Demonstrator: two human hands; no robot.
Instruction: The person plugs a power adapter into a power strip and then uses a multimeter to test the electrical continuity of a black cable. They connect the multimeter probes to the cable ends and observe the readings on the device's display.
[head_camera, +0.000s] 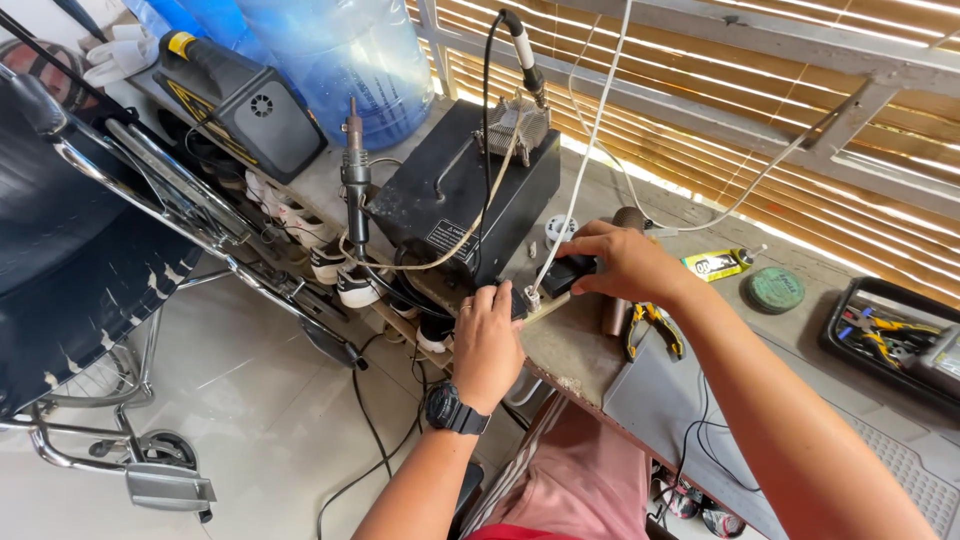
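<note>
- The right hand (625, 262) has its fingers curled together over a small black block (572, 272) at the edge of the workbench (590, 350), pinching it from above.
- The left hand (487, 340) reaches in from below, fingers closed around the near end of the same spot; what exactly it grips is hidden under the knuckles. A ring sits on one finger, and a black wristwatch (455, 410) on the wrist.
- A white cable (585, 150) runs down from overhead to a point just between the two hands.
- Just behind the left hand stands a black box-shaped machine (460, 200) with a metal stand on top and a soldering handpiece (355, 185) upright beside it.
- Near the right forearm lie yellow-handled pliers (655, 325), touching the bench top.
- Farther right sit a small yellow glue bottle (720, 263), a round green tin (774, 289), and a black tray (850, 300) of tools, well apart from the hands.
- To the left, off the bench, stands a wheelchair (100, 260) on the tiled floor, with a blue water jug (345, 60) and shoes behind it.
</note>
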